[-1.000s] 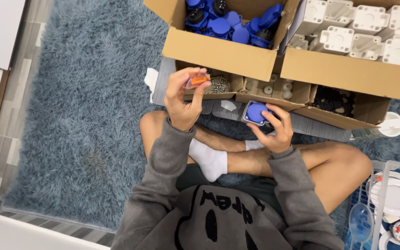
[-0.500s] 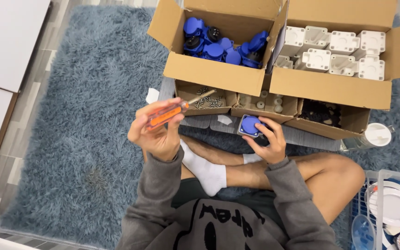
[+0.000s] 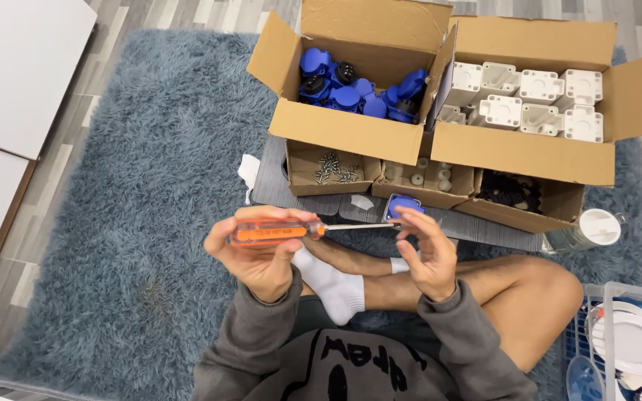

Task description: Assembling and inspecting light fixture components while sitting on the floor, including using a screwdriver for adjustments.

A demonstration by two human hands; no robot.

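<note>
screwdriver [image 3: 284, 231]: lowered from raised tilt to level, tip now at blue part [image 3: 403, 209]
left hand [image 3: 261, 256]: dropped lower
right hand [image 3: 429, 252]: turned up

Two open brown cardboard boxes [image 3: 343, 134] [image 3: 514, 152] ahead; smaller cartons [image 3: 321, 182] below.

Translucent orange plastic screwdriver handle [image 3: 273, 232], small blue plastic socket part [image 3: 403, 209]. Shaggy grey-blue rug [image 3: 135, 186], brown cardboard boxes [image 3: 351, 134], white moulded plastic housings [image 3: 529, 100], white sock [image 3: 332, 286], grey hoodie sleeves [image 3: 261, 334].
</note>
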